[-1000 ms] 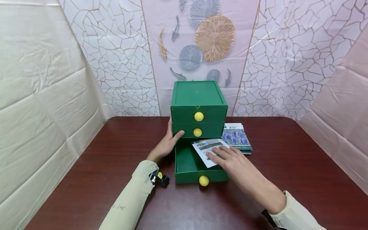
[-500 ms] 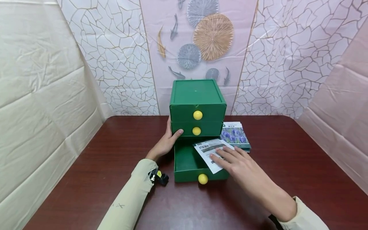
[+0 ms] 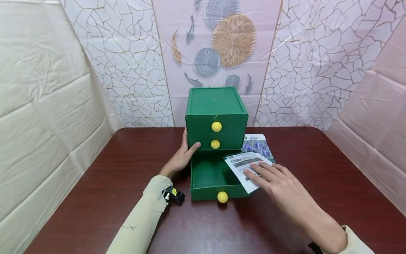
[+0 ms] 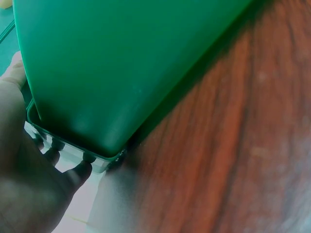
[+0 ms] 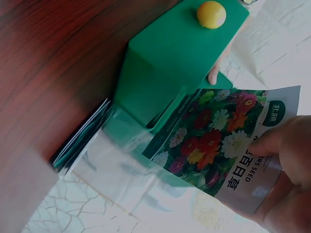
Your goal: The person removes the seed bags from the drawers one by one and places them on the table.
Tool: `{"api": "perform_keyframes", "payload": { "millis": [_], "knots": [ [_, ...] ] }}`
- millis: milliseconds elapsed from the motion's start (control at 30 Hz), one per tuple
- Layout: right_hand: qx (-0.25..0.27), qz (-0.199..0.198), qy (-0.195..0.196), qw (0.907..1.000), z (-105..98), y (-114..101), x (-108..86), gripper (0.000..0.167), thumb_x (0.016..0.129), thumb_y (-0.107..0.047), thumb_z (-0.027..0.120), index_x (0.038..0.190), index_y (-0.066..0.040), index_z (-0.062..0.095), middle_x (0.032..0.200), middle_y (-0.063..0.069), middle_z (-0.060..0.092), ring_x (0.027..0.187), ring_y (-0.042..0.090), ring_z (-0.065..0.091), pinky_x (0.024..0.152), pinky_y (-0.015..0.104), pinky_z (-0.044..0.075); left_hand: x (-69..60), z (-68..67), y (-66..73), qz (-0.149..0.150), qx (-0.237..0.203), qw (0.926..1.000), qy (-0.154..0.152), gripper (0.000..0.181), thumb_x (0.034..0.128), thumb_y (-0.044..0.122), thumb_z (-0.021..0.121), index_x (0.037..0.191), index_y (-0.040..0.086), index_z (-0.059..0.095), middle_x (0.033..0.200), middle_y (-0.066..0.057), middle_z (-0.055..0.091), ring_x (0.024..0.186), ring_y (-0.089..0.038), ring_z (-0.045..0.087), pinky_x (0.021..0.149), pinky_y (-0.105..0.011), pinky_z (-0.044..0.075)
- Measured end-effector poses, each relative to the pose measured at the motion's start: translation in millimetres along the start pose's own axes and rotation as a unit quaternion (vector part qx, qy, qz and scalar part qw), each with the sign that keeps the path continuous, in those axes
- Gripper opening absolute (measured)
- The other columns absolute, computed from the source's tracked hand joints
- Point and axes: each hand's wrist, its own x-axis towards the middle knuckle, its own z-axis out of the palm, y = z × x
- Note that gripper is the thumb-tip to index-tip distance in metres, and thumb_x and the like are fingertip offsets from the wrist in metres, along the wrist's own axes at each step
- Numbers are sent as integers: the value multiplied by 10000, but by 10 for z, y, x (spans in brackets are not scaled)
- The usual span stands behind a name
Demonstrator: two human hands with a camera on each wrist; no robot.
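My left hand [image 3: 180, 157] holds the left side of a green drawer cabinet [image 3: 216, 100], its thumb lying on the front of the middle drawer. In the left wrist view, the fingers [image 4: 80, 172] reach around the cabinet's edge. The bottom drawer [image 3: 207, 173] is pulled out. My right hand [image 3: 282, 183] pinches a seed packet [image 3: 242, 169] above that drawer's right side, printed back facing up. Seen from the right wrist, the packet's other face [image 5: 209, 141] carries colourful flowers and the word SEED, with the thumb pressed on it.
More seed packets [image 3: 258, 145] with purple flowers lie stacked right of the cabinet. Yellow round knobs [image 3: 222, 197] stick out from the drawer fronts. The brown table [image 3: 127, 169] ends at a patterned cloth backdrop [image 3: 133, 63], with pale cloth at both sides.
My right hand has drawn the seed packet to the right and slightly toward me, out over the drawer's right edge. The left hand keeps its hold on the cabinet.
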Motion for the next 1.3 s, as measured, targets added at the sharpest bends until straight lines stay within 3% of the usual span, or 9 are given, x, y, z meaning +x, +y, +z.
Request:
{"api": "perform_keyframes", "payload": {
  "millis": [400,633,833,1300],
  "knots": [
    [-27,256,519,9983,-77,127,-126,777,683,202,776,1390,-112,704,1328,144,711,1210,372,658,951,567,512,-12,10,15,-29,-2,10000,-26,903,1137,269,491,1658,254,-247,1761,-114,-62,1604,-344,95,1252,-627,168],
    [-64,358,802,9961,-143,227,-137,671,746,127,717,1379,-94,705,1298,182,714,1197,394,652,951,570,498,107,18,-295,87,95,9999,111,901,1136,328,489,1641,361,-257,1765,-35,-68,1605,-300,92,1256,-620,158],
    [-178,501,1022,9933,-157,307,-123,662,743,161,725,1363,-70,710,1289,204,711,1184,407,654,947,580,490,131,20,-350,161,148,9996,188,887,1133,360,493,1640,408,-233,1764,-9,-35,1599,-280,122,1251,-624,170],
    [-297,748,945,9923,-77,452,-61,674,753,184,751,1375,-71,701,1313,203,699,1206,443,635,958,597,484,117,24,-351,147,118,9997,173,892,1131,375,494,1640,404,-238,1763,-4,-38,1601,-279,112,1247,-636,170]
  ]
}}
